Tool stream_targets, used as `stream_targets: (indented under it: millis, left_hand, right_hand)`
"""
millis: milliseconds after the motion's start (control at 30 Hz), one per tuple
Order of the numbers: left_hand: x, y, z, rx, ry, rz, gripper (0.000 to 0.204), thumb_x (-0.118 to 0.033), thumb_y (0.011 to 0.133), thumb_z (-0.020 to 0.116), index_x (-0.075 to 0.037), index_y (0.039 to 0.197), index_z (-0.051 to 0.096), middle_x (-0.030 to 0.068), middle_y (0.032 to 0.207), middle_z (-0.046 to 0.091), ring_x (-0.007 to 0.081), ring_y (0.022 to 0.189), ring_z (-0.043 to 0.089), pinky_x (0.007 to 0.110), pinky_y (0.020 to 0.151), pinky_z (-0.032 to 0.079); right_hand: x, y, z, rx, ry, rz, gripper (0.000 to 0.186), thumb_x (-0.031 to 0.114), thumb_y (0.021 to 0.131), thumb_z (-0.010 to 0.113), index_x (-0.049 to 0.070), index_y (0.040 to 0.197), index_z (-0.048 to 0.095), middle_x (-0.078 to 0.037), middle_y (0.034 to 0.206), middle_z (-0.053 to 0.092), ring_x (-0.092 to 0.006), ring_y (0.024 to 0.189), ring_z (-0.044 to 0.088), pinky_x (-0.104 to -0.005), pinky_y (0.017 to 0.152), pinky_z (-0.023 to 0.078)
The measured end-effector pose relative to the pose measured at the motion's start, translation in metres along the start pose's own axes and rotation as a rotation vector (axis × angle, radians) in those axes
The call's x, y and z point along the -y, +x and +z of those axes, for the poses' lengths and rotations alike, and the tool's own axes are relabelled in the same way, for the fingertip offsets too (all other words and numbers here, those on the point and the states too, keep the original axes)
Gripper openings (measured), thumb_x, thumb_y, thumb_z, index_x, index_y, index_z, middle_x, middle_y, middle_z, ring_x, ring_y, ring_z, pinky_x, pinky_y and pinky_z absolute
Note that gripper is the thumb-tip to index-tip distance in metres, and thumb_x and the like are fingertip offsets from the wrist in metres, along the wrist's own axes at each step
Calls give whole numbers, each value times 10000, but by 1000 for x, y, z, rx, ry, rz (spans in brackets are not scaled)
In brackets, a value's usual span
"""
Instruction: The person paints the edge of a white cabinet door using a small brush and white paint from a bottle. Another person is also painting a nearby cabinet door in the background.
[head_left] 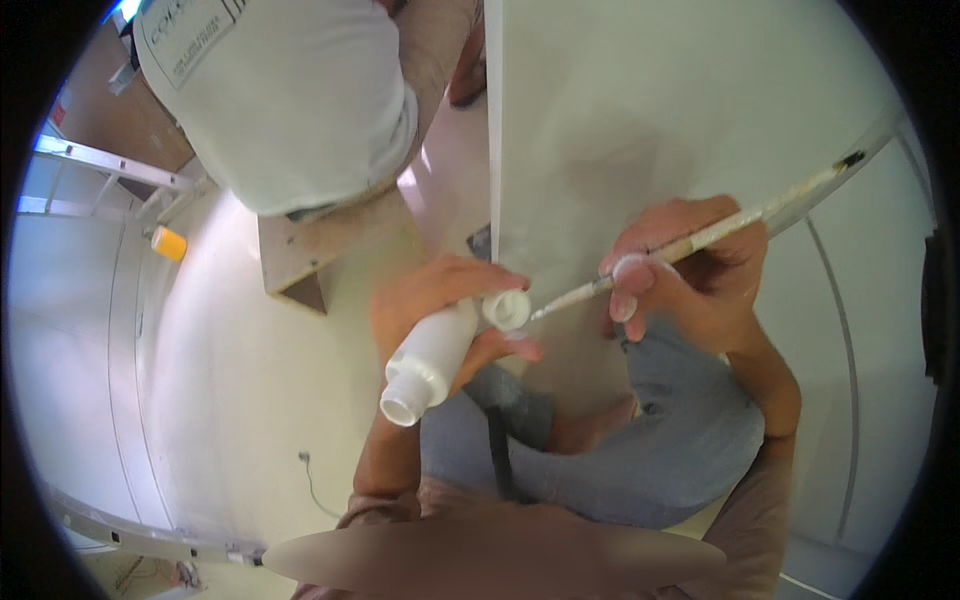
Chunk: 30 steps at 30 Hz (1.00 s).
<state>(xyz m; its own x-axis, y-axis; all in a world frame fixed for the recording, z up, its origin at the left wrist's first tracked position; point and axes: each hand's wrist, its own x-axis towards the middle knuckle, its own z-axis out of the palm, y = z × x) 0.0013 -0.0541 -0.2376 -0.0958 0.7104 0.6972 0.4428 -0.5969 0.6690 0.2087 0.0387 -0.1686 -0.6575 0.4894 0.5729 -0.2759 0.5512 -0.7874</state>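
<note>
My left hand (415, 295) is wrapped around a small white plastic bottle (435, 350), its uncapped mouth tilted toward the lower left. Between the fingers of the same hand sits a white cap (507, 310), hollow side facing up. My right hand (700, 285) grips a thin paintbrush (720, 232) like a pen, the long handle slanting up to the right. White stuff coats the brush tip, which is at the cap's right edge; whether it touches I cannot tell. Whitish smears mark the fingertips of my right hand.
A large pale panel (580, 90) stands in front of me at the right. Ahead left, a person in a white shirt (290, 100) sits on a wooden box (330, 240). Farther left are an orange container (168, 243) and a ladder (110, 160). A thin cable (315, 485) lies on the floor.
</note>
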Motion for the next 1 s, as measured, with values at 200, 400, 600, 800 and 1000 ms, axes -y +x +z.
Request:
stream_targets:
  millis: [200, 400, 600, 800, 1000]
  left_hand:
    - [18, 7, -2, -67, -17, -52, 437, -230, 585, 915, -43, 933, 728, 179, 1322, 565, 272, 1030, 643, 345, 830, 508]
    - [37, 1, 3, 8, -61, -177, 390, -140, 564, 910, -59, 908, 745, 209, 1423, 485, 322, 1243, 549, 383, 970, 461]
    - [37, 1, 8, 33, -163, -245, 384, -121, 553, 908, -62, 898, 750, 209, 1432, 476, 321, 1255, 541, 376, 976, 460]
    - [41, 0, 12, 27, -162, -199, 372, -123, 558, 906, -63, 891, 751, 221, 1440, 464, 315, 1228, 562, 357, 949, 465]
    - [41, -4, 14, 32, -170, -193, 363, -131, 567, 904, -72, 891, 751, 218, 1460, 441, 284, 1197, 580, 356, 928, 473]
  right_hand:
    - [25, 23, -14, -157, 196, -132, 157, 42, 924, 584, -98, 891, 648, -172, 698, 645, -181, 521, 635, -263, 462, 513]
    - [23, 63, -26, -92, 114, -383, 136, -62, 866, 599, -115, 988, 632, -191, 778, 669, -197, 605, 664, -265, 528, 536]
    - [31, 96, -38, -117, -70, -557, 202, -122, 805, 607, -106, 1006, 632, -160, 793, 672, -166, 624, 661, -244, 544, 518]
    - [34, 114, -47, -70, -411, -736, 144, -87, 847, 521, -120, 957, 608, -185, 797, 640, -174, 540, 626, -275, 448, 533]
    - [32, 117, -40, -143, -386, -753, 149, -88, 837, 542, -124, 964, 609, -176, 735, 634, -172, 508, 619, -271, 440, 518]
